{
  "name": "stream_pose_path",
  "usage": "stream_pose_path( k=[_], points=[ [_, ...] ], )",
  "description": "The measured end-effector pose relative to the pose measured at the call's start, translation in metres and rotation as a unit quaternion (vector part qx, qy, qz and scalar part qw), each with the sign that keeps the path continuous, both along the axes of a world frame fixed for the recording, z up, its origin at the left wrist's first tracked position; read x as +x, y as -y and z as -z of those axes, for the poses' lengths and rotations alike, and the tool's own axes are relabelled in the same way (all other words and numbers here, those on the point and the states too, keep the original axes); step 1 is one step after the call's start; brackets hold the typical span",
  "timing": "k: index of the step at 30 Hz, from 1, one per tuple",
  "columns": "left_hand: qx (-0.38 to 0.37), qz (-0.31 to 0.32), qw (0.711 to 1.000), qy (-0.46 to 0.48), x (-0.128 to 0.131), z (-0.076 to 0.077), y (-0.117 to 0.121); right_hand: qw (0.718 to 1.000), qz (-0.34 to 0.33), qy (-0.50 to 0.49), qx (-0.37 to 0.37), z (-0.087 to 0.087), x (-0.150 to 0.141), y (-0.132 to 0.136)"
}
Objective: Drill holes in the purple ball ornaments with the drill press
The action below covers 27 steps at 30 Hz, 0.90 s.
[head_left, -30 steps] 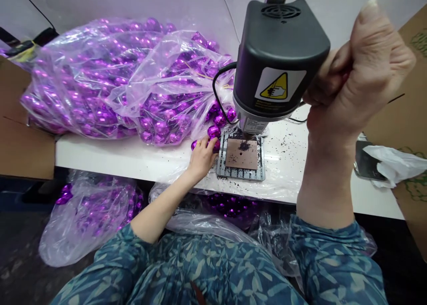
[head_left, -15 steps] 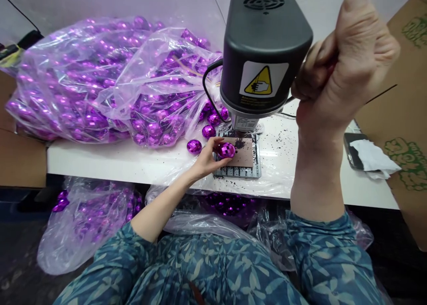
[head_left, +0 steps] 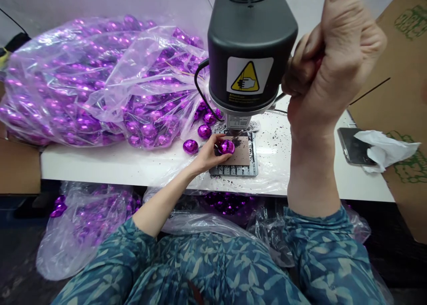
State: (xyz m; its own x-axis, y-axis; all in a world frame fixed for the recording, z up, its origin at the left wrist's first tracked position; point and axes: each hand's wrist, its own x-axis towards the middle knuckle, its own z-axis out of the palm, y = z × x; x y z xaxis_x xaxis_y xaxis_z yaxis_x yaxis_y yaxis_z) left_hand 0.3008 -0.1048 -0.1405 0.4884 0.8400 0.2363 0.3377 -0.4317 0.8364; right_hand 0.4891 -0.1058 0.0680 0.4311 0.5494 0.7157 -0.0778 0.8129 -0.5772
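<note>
Between the thumb and fingers of my left hand (head_left: 211,153) is a shiny purple faceted ball (head_left: 227,147). It is at the left part of a brown board (head_left: 242,151), which lies on the metal base plate (head_left: 252,169) of a small black press machine (head_left: 250,33). My right hand (head_left: 343,51) is raised beside the machine head, its fingers wrapped round a handle that is mostly hidden; a bit of red shows between them. The machine's lower tip is above the board's back edge, just behind the ball. Dark flecks are scattered over the board and plate.
Loose purple balls (head_left: 191,146) lie left of the plate, by a big clear bag (head_left: 100,82) full of them. A phone (head_left: 356,147) with crumpled white tissue (head_left: 392,149) lies at right, near a cardboard box (head_left: 400,113). More bagged balls (head_left: 96,216) hang below the table edge.
The view has shifted a little, so most things sit further left, while the tissue shows more. Both hands keep their holds, and the ball stays at about the same spot by the board.
</note>
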Motion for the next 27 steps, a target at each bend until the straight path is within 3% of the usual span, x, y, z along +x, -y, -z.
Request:
stream_pose_path(
  k=[3, 8, 11, 16, 20, 27],
  points=[
    [-0.018, -0.013, 1.000, 0.009, 0.005, -0.002, -0.001, 1.000, 0.008, 0.011, -0.007, 0.000, 0.000, 0.000],
    [0.045, -0.043, 0.998, -0.018, 0.018, -0.003, 0.003, 1.000, 0.004, 0.006, -0.019, -0.001, 0.000, 0.002],
    [0.060, -0.064, 0.996, 0.004, 0.027, 0.006, 0.008, 1.000, -0.004, 0.000, -0.011, 0.000, 0.000, 0.002],
    [0.025, -0.073, 0.994, 0.073, 0.035, 0.027, 0.013, 1.000, -0.025, -0.010, 0.001, 0.001, 0.002, 0.000],
    [0.019, -0.076, 0.994, 0.077, 0.035, 0.031, 0.011, 1.000, -0.017, -0.010, 0.013, 0.001, 0.000, 0.001],
    [0.020, -0.073, 0.994, 0.077, 0.034, 0.028, 0.012, 0.994, 0.042, -0.012, 0.099, 0.021, -0.008, 0.019]
  ],
)
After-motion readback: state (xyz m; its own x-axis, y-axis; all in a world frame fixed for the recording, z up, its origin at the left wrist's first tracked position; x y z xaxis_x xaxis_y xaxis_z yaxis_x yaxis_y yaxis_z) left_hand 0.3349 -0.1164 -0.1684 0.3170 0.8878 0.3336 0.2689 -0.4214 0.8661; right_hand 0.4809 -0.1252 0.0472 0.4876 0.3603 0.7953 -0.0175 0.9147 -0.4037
